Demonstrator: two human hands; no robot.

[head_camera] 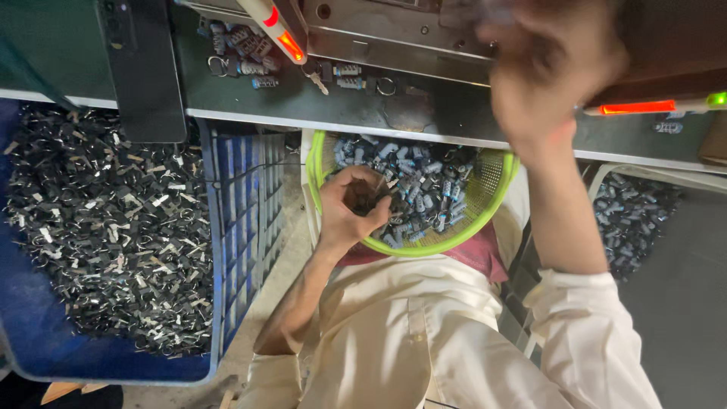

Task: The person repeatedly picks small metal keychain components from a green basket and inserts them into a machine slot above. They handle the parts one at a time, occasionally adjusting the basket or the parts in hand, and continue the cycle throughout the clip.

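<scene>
My left hand (352, 206) is cupped over the near rim of a green mesh basket (496, 178) on my lap and holds a bunch of small dark parts. The basket holds several small grey-blue parts (424, 185). Motion-blurred, my right hand (545, 72) is raised to the metal machine (394, 34) at the bench's far side. Its fingers are curled; whether anything is in them cannot be made out.
A blue crate (238, 220) at left is heaped with small black and silver clips (106, 220). Another bin of grey parts (632, 216) stands at right. The steel bench (447, 113) carries loose parts, a dark phone (144, 68), and red and green lights.
</scene>
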